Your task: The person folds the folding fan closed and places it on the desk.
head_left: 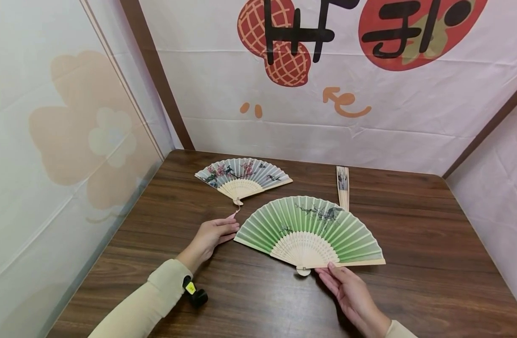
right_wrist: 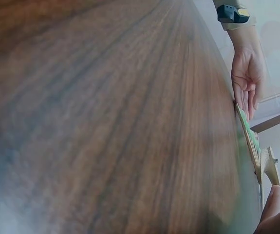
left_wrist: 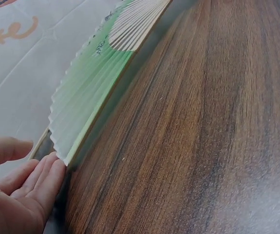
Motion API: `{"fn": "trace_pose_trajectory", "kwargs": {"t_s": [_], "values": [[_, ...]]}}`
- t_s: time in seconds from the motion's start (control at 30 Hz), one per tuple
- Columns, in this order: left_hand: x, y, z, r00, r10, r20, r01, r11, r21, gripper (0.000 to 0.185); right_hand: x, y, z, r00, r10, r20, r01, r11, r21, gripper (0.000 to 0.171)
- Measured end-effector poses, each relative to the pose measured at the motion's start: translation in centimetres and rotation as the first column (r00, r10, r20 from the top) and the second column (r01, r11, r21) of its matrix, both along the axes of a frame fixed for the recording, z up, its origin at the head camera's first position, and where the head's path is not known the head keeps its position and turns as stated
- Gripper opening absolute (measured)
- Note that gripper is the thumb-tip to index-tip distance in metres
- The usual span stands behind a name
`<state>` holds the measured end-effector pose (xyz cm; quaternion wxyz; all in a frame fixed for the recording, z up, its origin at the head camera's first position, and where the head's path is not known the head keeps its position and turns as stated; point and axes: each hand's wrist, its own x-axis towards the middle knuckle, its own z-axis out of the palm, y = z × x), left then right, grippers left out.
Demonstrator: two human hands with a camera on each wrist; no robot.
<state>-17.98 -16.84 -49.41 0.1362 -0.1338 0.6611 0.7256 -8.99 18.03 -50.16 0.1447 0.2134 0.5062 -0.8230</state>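
An open green folding fan (head_left: pixel 258 232) with a dark branch print and pale ribs is spread between the two hands. Its right guard stick is pinched by my right hand (head_left: pixel 351 293), the thumb on top and the fingers beneath. My left hand (head_left: pixel 209 239) touches the fan's left corner with fairly straight fingertips. In the left wrist view its thumb (left_wrist: pixel 13 148) stands apart from the fan. The right wrist view shows the fan (right_wrist: pixel 248 134) nearly edge-on, with the right thumb (right_wrist: pixel 274 202) near its pivot end.
Behind lies an open grey-blue folding fan (head_left: pixel 247 171) with pink blossoms and a pink tassel (head_left: pixel 233 215). A folded fan (head_left: pixel 343 185) lies at the back right, partly covered by the green one. Printed cloth walls (head_left: pixel 224 136) border the brown wooden table (head_left: pixel 423 234).
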Motion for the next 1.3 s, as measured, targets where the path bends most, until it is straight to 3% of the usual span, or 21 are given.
{"fn": "trace_pose_trajectory", "kwargs": {"t_s": [0.23,0.6,0.83,0.97,1.1,1.13,1.3], "values": [[-0.1,-0.2,0.4,1.000,-0.010,-0.014,0.010,1.000,-0.003,0.040,-0.2,-0.1,0.4,0.999,-0.032,-0.029,0.032,0.999,-0.003,0.028],[-0.6,-0.2,0.9,0.994,-0.094,-0.061,0.086,0.988,-0.130,0.045,-1.0,0.1,1.3,0.997,-0.024,-0.071,0.021,0.999,-0.038,0.028],[-1.8,-0.2,1.9,0.993,-0.090,-0.072,0.071,0.969,-0.235,0.042,-2.9,-0.1,2.1,0.990,-0.022,-0.143,0.015,0.999,-0.048,0.026],[-2.5,-0.2,2.9,0.994,-0.101,-0.051,0.085,0.965,-0.249,0.038,-4.0,-0.2,2.0,0.987,-0.020,-0.162,0.013,0.999,-0.046,0.025],[-3.2,-0.5,3.1,0.995,-0.098,-0.036,0.084,0.955,-0.284,0.036,-4.9,-0.5,1.8,0.982,-0.027,-0.186,0.019,0.999,-0.040,0.025],[-3.5,-0.7,2.6,0.995,-0.094,-0.040,0.078,0.953,-0.294,0.035,-5.0,-0.6,1.8,0.981,-0.028,-0.190,0.021,0.999,-0.041,0.025],[-3.9,-1.1,2.5,0.995,-0.089,-0.052,0.067,0.943,-0.327,0.033,-5.4,-1.1,2.4,0.983,-0.055,-0.176,0.043,0.996,-0.072,0.029]]}}
